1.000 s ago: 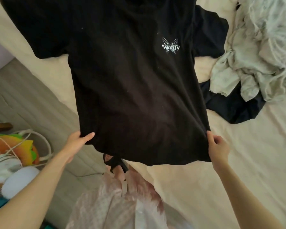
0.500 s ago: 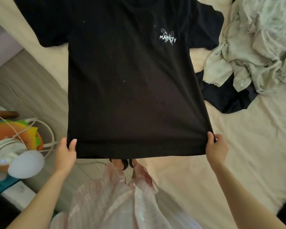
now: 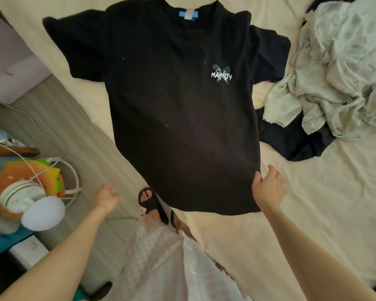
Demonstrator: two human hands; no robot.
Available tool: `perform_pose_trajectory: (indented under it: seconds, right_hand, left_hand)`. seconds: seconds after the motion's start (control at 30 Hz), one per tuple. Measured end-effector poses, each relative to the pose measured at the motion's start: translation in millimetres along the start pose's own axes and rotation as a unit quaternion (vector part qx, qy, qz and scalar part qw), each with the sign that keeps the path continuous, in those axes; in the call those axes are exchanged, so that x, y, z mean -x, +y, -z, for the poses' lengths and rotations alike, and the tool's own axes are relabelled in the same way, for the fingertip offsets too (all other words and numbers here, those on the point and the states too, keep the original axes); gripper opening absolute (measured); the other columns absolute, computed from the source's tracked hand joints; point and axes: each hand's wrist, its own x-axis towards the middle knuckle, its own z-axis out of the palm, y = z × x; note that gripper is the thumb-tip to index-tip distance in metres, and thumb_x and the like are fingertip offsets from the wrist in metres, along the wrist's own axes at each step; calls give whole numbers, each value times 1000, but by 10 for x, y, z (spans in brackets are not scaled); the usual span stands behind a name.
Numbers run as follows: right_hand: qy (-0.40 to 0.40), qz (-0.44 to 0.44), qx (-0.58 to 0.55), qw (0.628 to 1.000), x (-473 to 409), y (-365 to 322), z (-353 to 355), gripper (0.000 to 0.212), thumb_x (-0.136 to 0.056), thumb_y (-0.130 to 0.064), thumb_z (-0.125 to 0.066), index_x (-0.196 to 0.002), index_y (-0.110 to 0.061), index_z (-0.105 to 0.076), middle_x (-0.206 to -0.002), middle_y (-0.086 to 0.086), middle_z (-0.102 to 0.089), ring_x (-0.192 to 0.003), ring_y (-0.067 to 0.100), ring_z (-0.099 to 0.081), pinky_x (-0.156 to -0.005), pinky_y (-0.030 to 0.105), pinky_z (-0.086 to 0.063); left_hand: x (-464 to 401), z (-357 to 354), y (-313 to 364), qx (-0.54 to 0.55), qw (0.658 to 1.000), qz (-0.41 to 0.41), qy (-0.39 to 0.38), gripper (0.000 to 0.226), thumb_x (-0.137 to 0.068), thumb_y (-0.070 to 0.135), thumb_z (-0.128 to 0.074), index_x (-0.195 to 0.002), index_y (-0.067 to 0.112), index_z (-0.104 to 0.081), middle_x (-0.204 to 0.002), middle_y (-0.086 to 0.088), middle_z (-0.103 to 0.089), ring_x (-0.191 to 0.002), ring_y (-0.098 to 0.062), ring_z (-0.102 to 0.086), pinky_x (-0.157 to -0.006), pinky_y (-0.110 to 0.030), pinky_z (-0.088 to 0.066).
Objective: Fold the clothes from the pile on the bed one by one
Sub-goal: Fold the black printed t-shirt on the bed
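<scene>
A black T-shirt [image 3: 172, 116] with a small white butterfly logo lies spread face up on the cream bed [image 3: 313, 213], collar away from me. Its lower left part hangs past the bed's edge. My right hand [image 3: 269, 187] pinches the shirt's right side edge just above the hem, thumb on top. My left hand [image 3: 105, 197] hovers over the floor left of the hem, fingers loosely curled, holding nothing. The pile of crumpled pale green clothes [image 3: 334, 72] lies at the right, over a dark navy garment [image 3: 295, 142].
The bed's edge runs diagonally from upper left to lower middle. Beside it is wooden floor [image 3: 74, 131], with my foot in a black sandal [image 3: 150, 203]. At the left stand a burger-shaped cushion [image 3: 26, 170], a white round device [image 3: 22, 196] and cables.
The shirt has been lowered flat onto the bed, its collar now in view. My left hand has let go of the hem's left corner and drawn away; the right hand stays at the right edge.
</scene>
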Motion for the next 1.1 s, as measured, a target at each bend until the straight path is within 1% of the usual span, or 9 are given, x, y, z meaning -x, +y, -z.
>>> perform_pose_trajectory:
  seconds: [0.17,0.33,0.43,0.57,0.67,0.73,0.83,0.97,1.1]
  right_hand:
    - [-13,204,23,979,-2,-947,27,53,-99,-33,-41,-148,-16,-28,-155,8,-26,-144,24,-20,-118,45,-19]
    - [-53,378,62,922,76,-2125,-125,57,-100,-39,-37,-151,-23,-19,-159,3,-15,-147,22,-6,-117,44,-7]
    - [-69,431,78,896,77,-2823,-276,58,-100,-42,-36,-151,-24,-16,-160,2,-9,-147,22,0,-117,45,-2]
    - [-63,510,115,850,121,-3585,-496,59,-100,-42,-36,-151,-23,-15,-160,2,-6,-147,22,5,-115,44,7]
    - [-70,573,135,805,182,-3992,-699,60,-100,-40,-34,-152,-20,-11,-160,1,-2,-147,20,9,-114,42,13]
    - [-72,588,145,792,205,-4175,-839,61,-101,-40,-33,-152,-19,-9,-160,3,1,-146,20,11,-114,42,14]
    - [-81,573,201,791,159,-4303,-1023,62,-101,-42,-30,-152,-19,-2,-160,4,8,-145,21,17,-113,43,18]
    - [-79,566,242,784,124,-4343,-1118,62,-101,-41,-28,-152,-16,-3,-160,4,9,-144,23,20,-108,45,24]
    - [-91,571,234,781,108,-4356,-1100,60,-101,-39,-32,-152,-16,-11,-160,3,3,-145,23,16,-109,45,23]
  left_hand:
    - [-174,412,474,160,986,-35,22,36,-94,6,-49,-130,6,-47,-127,-20,-53,-117,-37,-50,-101,-48,-41]
    - [-504,1046,982,361,931,-50,17,31,-97,11,-48,-128,12,-45,-122,-14,-53,-96,-24,-55,-86,-40,-47]
    - [-872,1410,1257,427,903,-32,28,37,-96,14,-50,-132,12,-42,-126,-12,-52,-102,-24,-56,-84,-36,-49]
    - [-1350,1810,1589,385,917,-68,80,54,-97,20,-51,-145,18,-27,-143,-9,-39,-124,-25,-46,-98,-37,-44]
    - [-1697,2122,1813,220,937,-211,173,66,-95,25,-53,-149,20,-15,-155,-5,-19,-141,-22,-24,-112,-36,-27]
    - [-1924,2342,1964,124,915,-314,220,70,-95,28,-53,-150,15,-12,-157,-6,-14,-144,-20,-15,-116,-35,-17]
    - [-2167,2623,2221,76,894,-375,233,70,-94,34,-53,-150,18,-15,-157,-6,-12,-145,-21,-8,-115,-28,-9]
    - [-2309,2858,2399,27,910,-361,205,43,-85,46,-61,-122,25,-57,-123,1,-50,-129,-24,-32,-108,-32,-26]
    - [-2293,2988,2286,49,931,-348,97,30,-83,35,-68,-104,15,-64,-98,1,-60,-100,-19,-55,-83,-25,-44]
